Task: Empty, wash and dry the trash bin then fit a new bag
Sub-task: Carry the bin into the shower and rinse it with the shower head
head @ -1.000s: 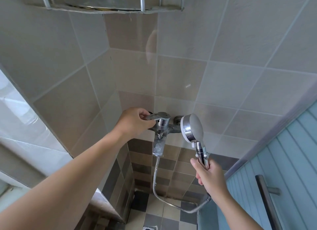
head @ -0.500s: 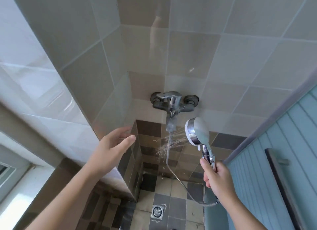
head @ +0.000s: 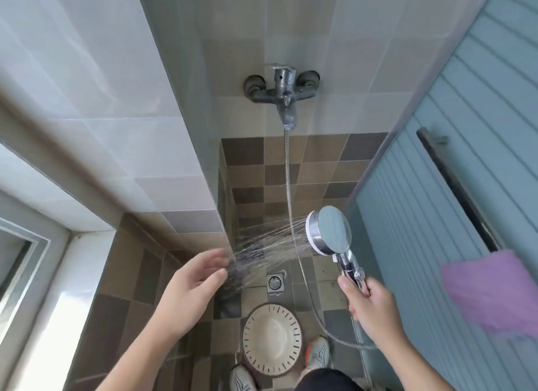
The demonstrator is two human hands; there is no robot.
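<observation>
Home bathroom shower stall, tiled walls [head: 122,105], wall mixer tap [head: 281,87] above the held shower head [head: 330,230], floor drain [head: 275,282] below

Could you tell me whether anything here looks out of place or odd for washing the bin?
Yes: the shower head, held by the right hand, sprays sideways onto the left hand's fingertips and the wall corner, not into the bin, which stands on the floor below, apparently dry.

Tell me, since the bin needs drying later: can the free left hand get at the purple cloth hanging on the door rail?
Probably not easily. The left hand is open in the spray, while the purple cloth hangs beyond the right hand gripping the chrome shower head; reaching means crossing that arm.
</observation>
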